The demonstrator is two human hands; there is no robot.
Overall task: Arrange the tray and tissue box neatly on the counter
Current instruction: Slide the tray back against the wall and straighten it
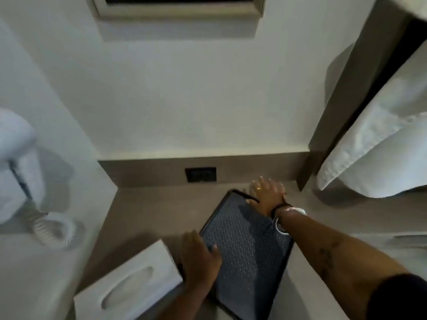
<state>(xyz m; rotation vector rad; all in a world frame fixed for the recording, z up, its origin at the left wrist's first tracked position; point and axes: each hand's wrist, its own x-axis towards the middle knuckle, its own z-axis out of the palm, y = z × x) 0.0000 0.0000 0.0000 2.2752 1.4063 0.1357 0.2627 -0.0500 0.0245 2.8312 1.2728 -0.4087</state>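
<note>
A dark rectangular tray point(247, 257) with a patterned inner surface lies skewed on the grey-brown counter point(147, 211). My left hand point(199, 257) grips its near left edge, thumb on the inside. My right hand point(268, 191) holds the far right corner, fingers spread over the rim. A white tissue box point(129, 285) with an oval slot on top sits at an angle just left of the tray, close to my left hand.
A white wall-mounted hair dryer point(16, 167) with a coiled cord point(53, 229) hangs at the left. A black wall socket point(200, 174) is set in the backsplash. White folded towels point(379, 144) hang at the right beside a brown panel.
</note>
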